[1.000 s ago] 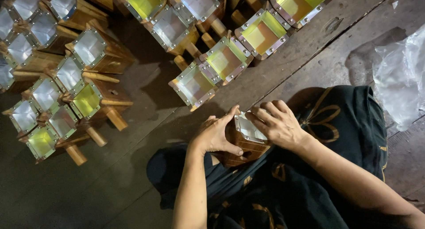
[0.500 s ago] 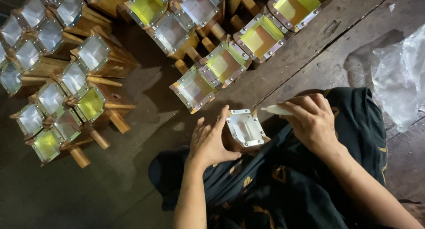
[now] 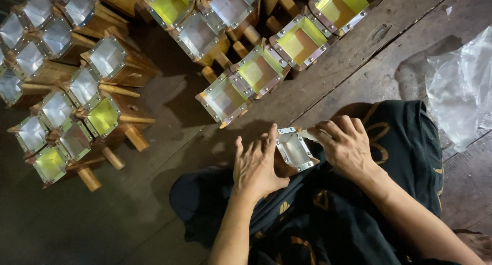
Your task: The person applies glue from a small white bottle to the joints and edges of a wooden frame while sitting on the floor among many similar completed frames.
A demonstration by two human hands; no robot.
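Head view: left hand (image 3: 256, 165) and right hand (image 3: 344, 144) fingers grip 1 metal-lined wooden box (image 3: 293, 150).

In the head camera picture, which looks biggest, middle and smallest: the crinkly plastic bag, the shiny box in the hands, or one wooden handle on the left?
1. Plastic bag, though the picture edge cuts it off.
2. Box, between the left hand and right hand.
3. Wooden handle, which looks smallest, but it lies farther from the camera, so that is less sure.

Our wooden box mould (image 3: 293, 150) with its square, bolted metal rim, shiny funnel-shaped lining facing up, slightly tilted, resting on our dark-clothed lap, just below the row of like moulds on the floor
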